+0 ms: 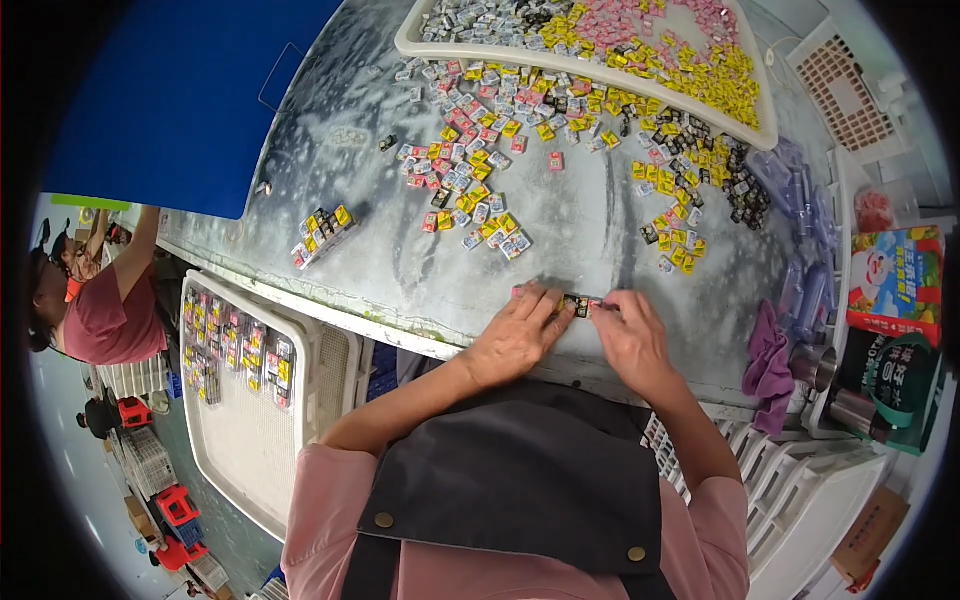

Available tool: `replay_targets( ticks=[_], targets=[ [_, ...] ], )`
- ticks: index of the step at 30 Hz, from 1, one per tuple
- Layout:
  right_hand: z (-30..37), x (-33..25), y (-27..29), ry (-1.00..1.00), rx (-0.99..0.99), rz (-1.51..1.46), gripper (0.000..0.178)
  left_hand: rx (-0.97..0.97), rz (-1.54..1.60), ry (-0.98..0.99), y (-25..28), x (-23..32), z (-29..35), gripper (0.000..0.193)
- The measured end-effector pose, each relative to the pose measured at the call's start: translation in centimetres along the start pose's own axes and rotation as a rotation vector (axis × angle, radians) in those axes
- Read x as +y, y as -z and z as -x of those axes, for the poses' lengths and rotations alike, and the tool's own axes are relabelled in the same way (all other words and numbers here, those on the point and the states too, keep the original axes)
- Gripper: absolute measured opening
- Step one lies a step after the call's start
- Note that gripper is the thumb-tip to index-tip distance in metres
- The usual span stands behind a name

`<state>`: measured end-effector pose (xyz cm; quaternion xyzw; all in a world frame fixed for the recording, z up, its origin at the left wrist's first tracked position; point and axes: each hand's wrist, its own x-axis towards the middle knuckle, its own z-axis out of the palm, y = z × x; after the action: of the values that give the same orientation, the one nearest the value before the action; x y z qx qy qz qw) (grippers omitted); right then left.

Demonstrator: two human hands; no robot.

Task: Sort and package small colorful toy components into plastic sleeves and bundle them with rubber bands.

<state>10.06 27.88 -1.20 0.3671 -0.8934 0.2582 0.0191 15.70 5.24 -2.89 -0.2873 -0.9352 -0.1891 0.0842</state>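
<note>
Near the front edge of the table, my left hand (520,335) and my right hand (632,338) grip a short row of small boxes (578,306) from its two ends. A black box shows in the gap between my fingers, with bits of pink beside it; the rest of the row is covered by my hands. Both hands have their fingers bent and pressed in. Beyond them lie loose small boxes (480,190) in pink, yellow, white and black. Another cluster of such boxes (680,240) is farther right. At the left stands a neat packed block of boxes (322,236).
A white tray (600,70) heaped with small boxes sits at the far side. Clear plastic packs (800,200) and a purple cloth (768,365) line the right edge. Left of the table, a white tray (240,440) bears filled packs. Another person (110,300) works behind a blue panel (180,100).
</note>
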Motion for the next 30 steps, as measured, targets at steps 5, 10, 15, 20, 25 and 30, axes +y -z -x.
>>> replay_targets(
  ticks=[5,10,15,20,25,30],
  targets=[
    [-0.1,-1.3,0.3,0.125,0.049,0.122,0.022,-0.025,-0.031,-0.009,-0.2,-0.2,0.3,0.051],
    [-1.1,2.1,1.0,-0.130,0.105,-0.138,0.025,-0.044,-0.079,-0.025,0.1,-0.3,0.4,0.049],
    [-5.0,6.8,1.5,-0.117,0.234,0.217,0.021,0.197,0.055,0.086,1.2,-0.8,-1.0,0.051],
    [-6.4,7.3,-0.7,-0.137,0.029,0.211,0.024,0.197,-0.126,0.304,1.6,-5.2,-1.7,0.047],
    [-7.1,6.4,-0.4,-0.211,0.079,0.101,0.022,0.173,-0.146,0.209,0.0,-7.2,-3.8,0.034],
    [-8.9,5.3,-1.3,-0.296,0.076,0.053,0.018,0.198,-0.093,0.187,-1.6,-7.5,-7.6,0.033]
  ],
)
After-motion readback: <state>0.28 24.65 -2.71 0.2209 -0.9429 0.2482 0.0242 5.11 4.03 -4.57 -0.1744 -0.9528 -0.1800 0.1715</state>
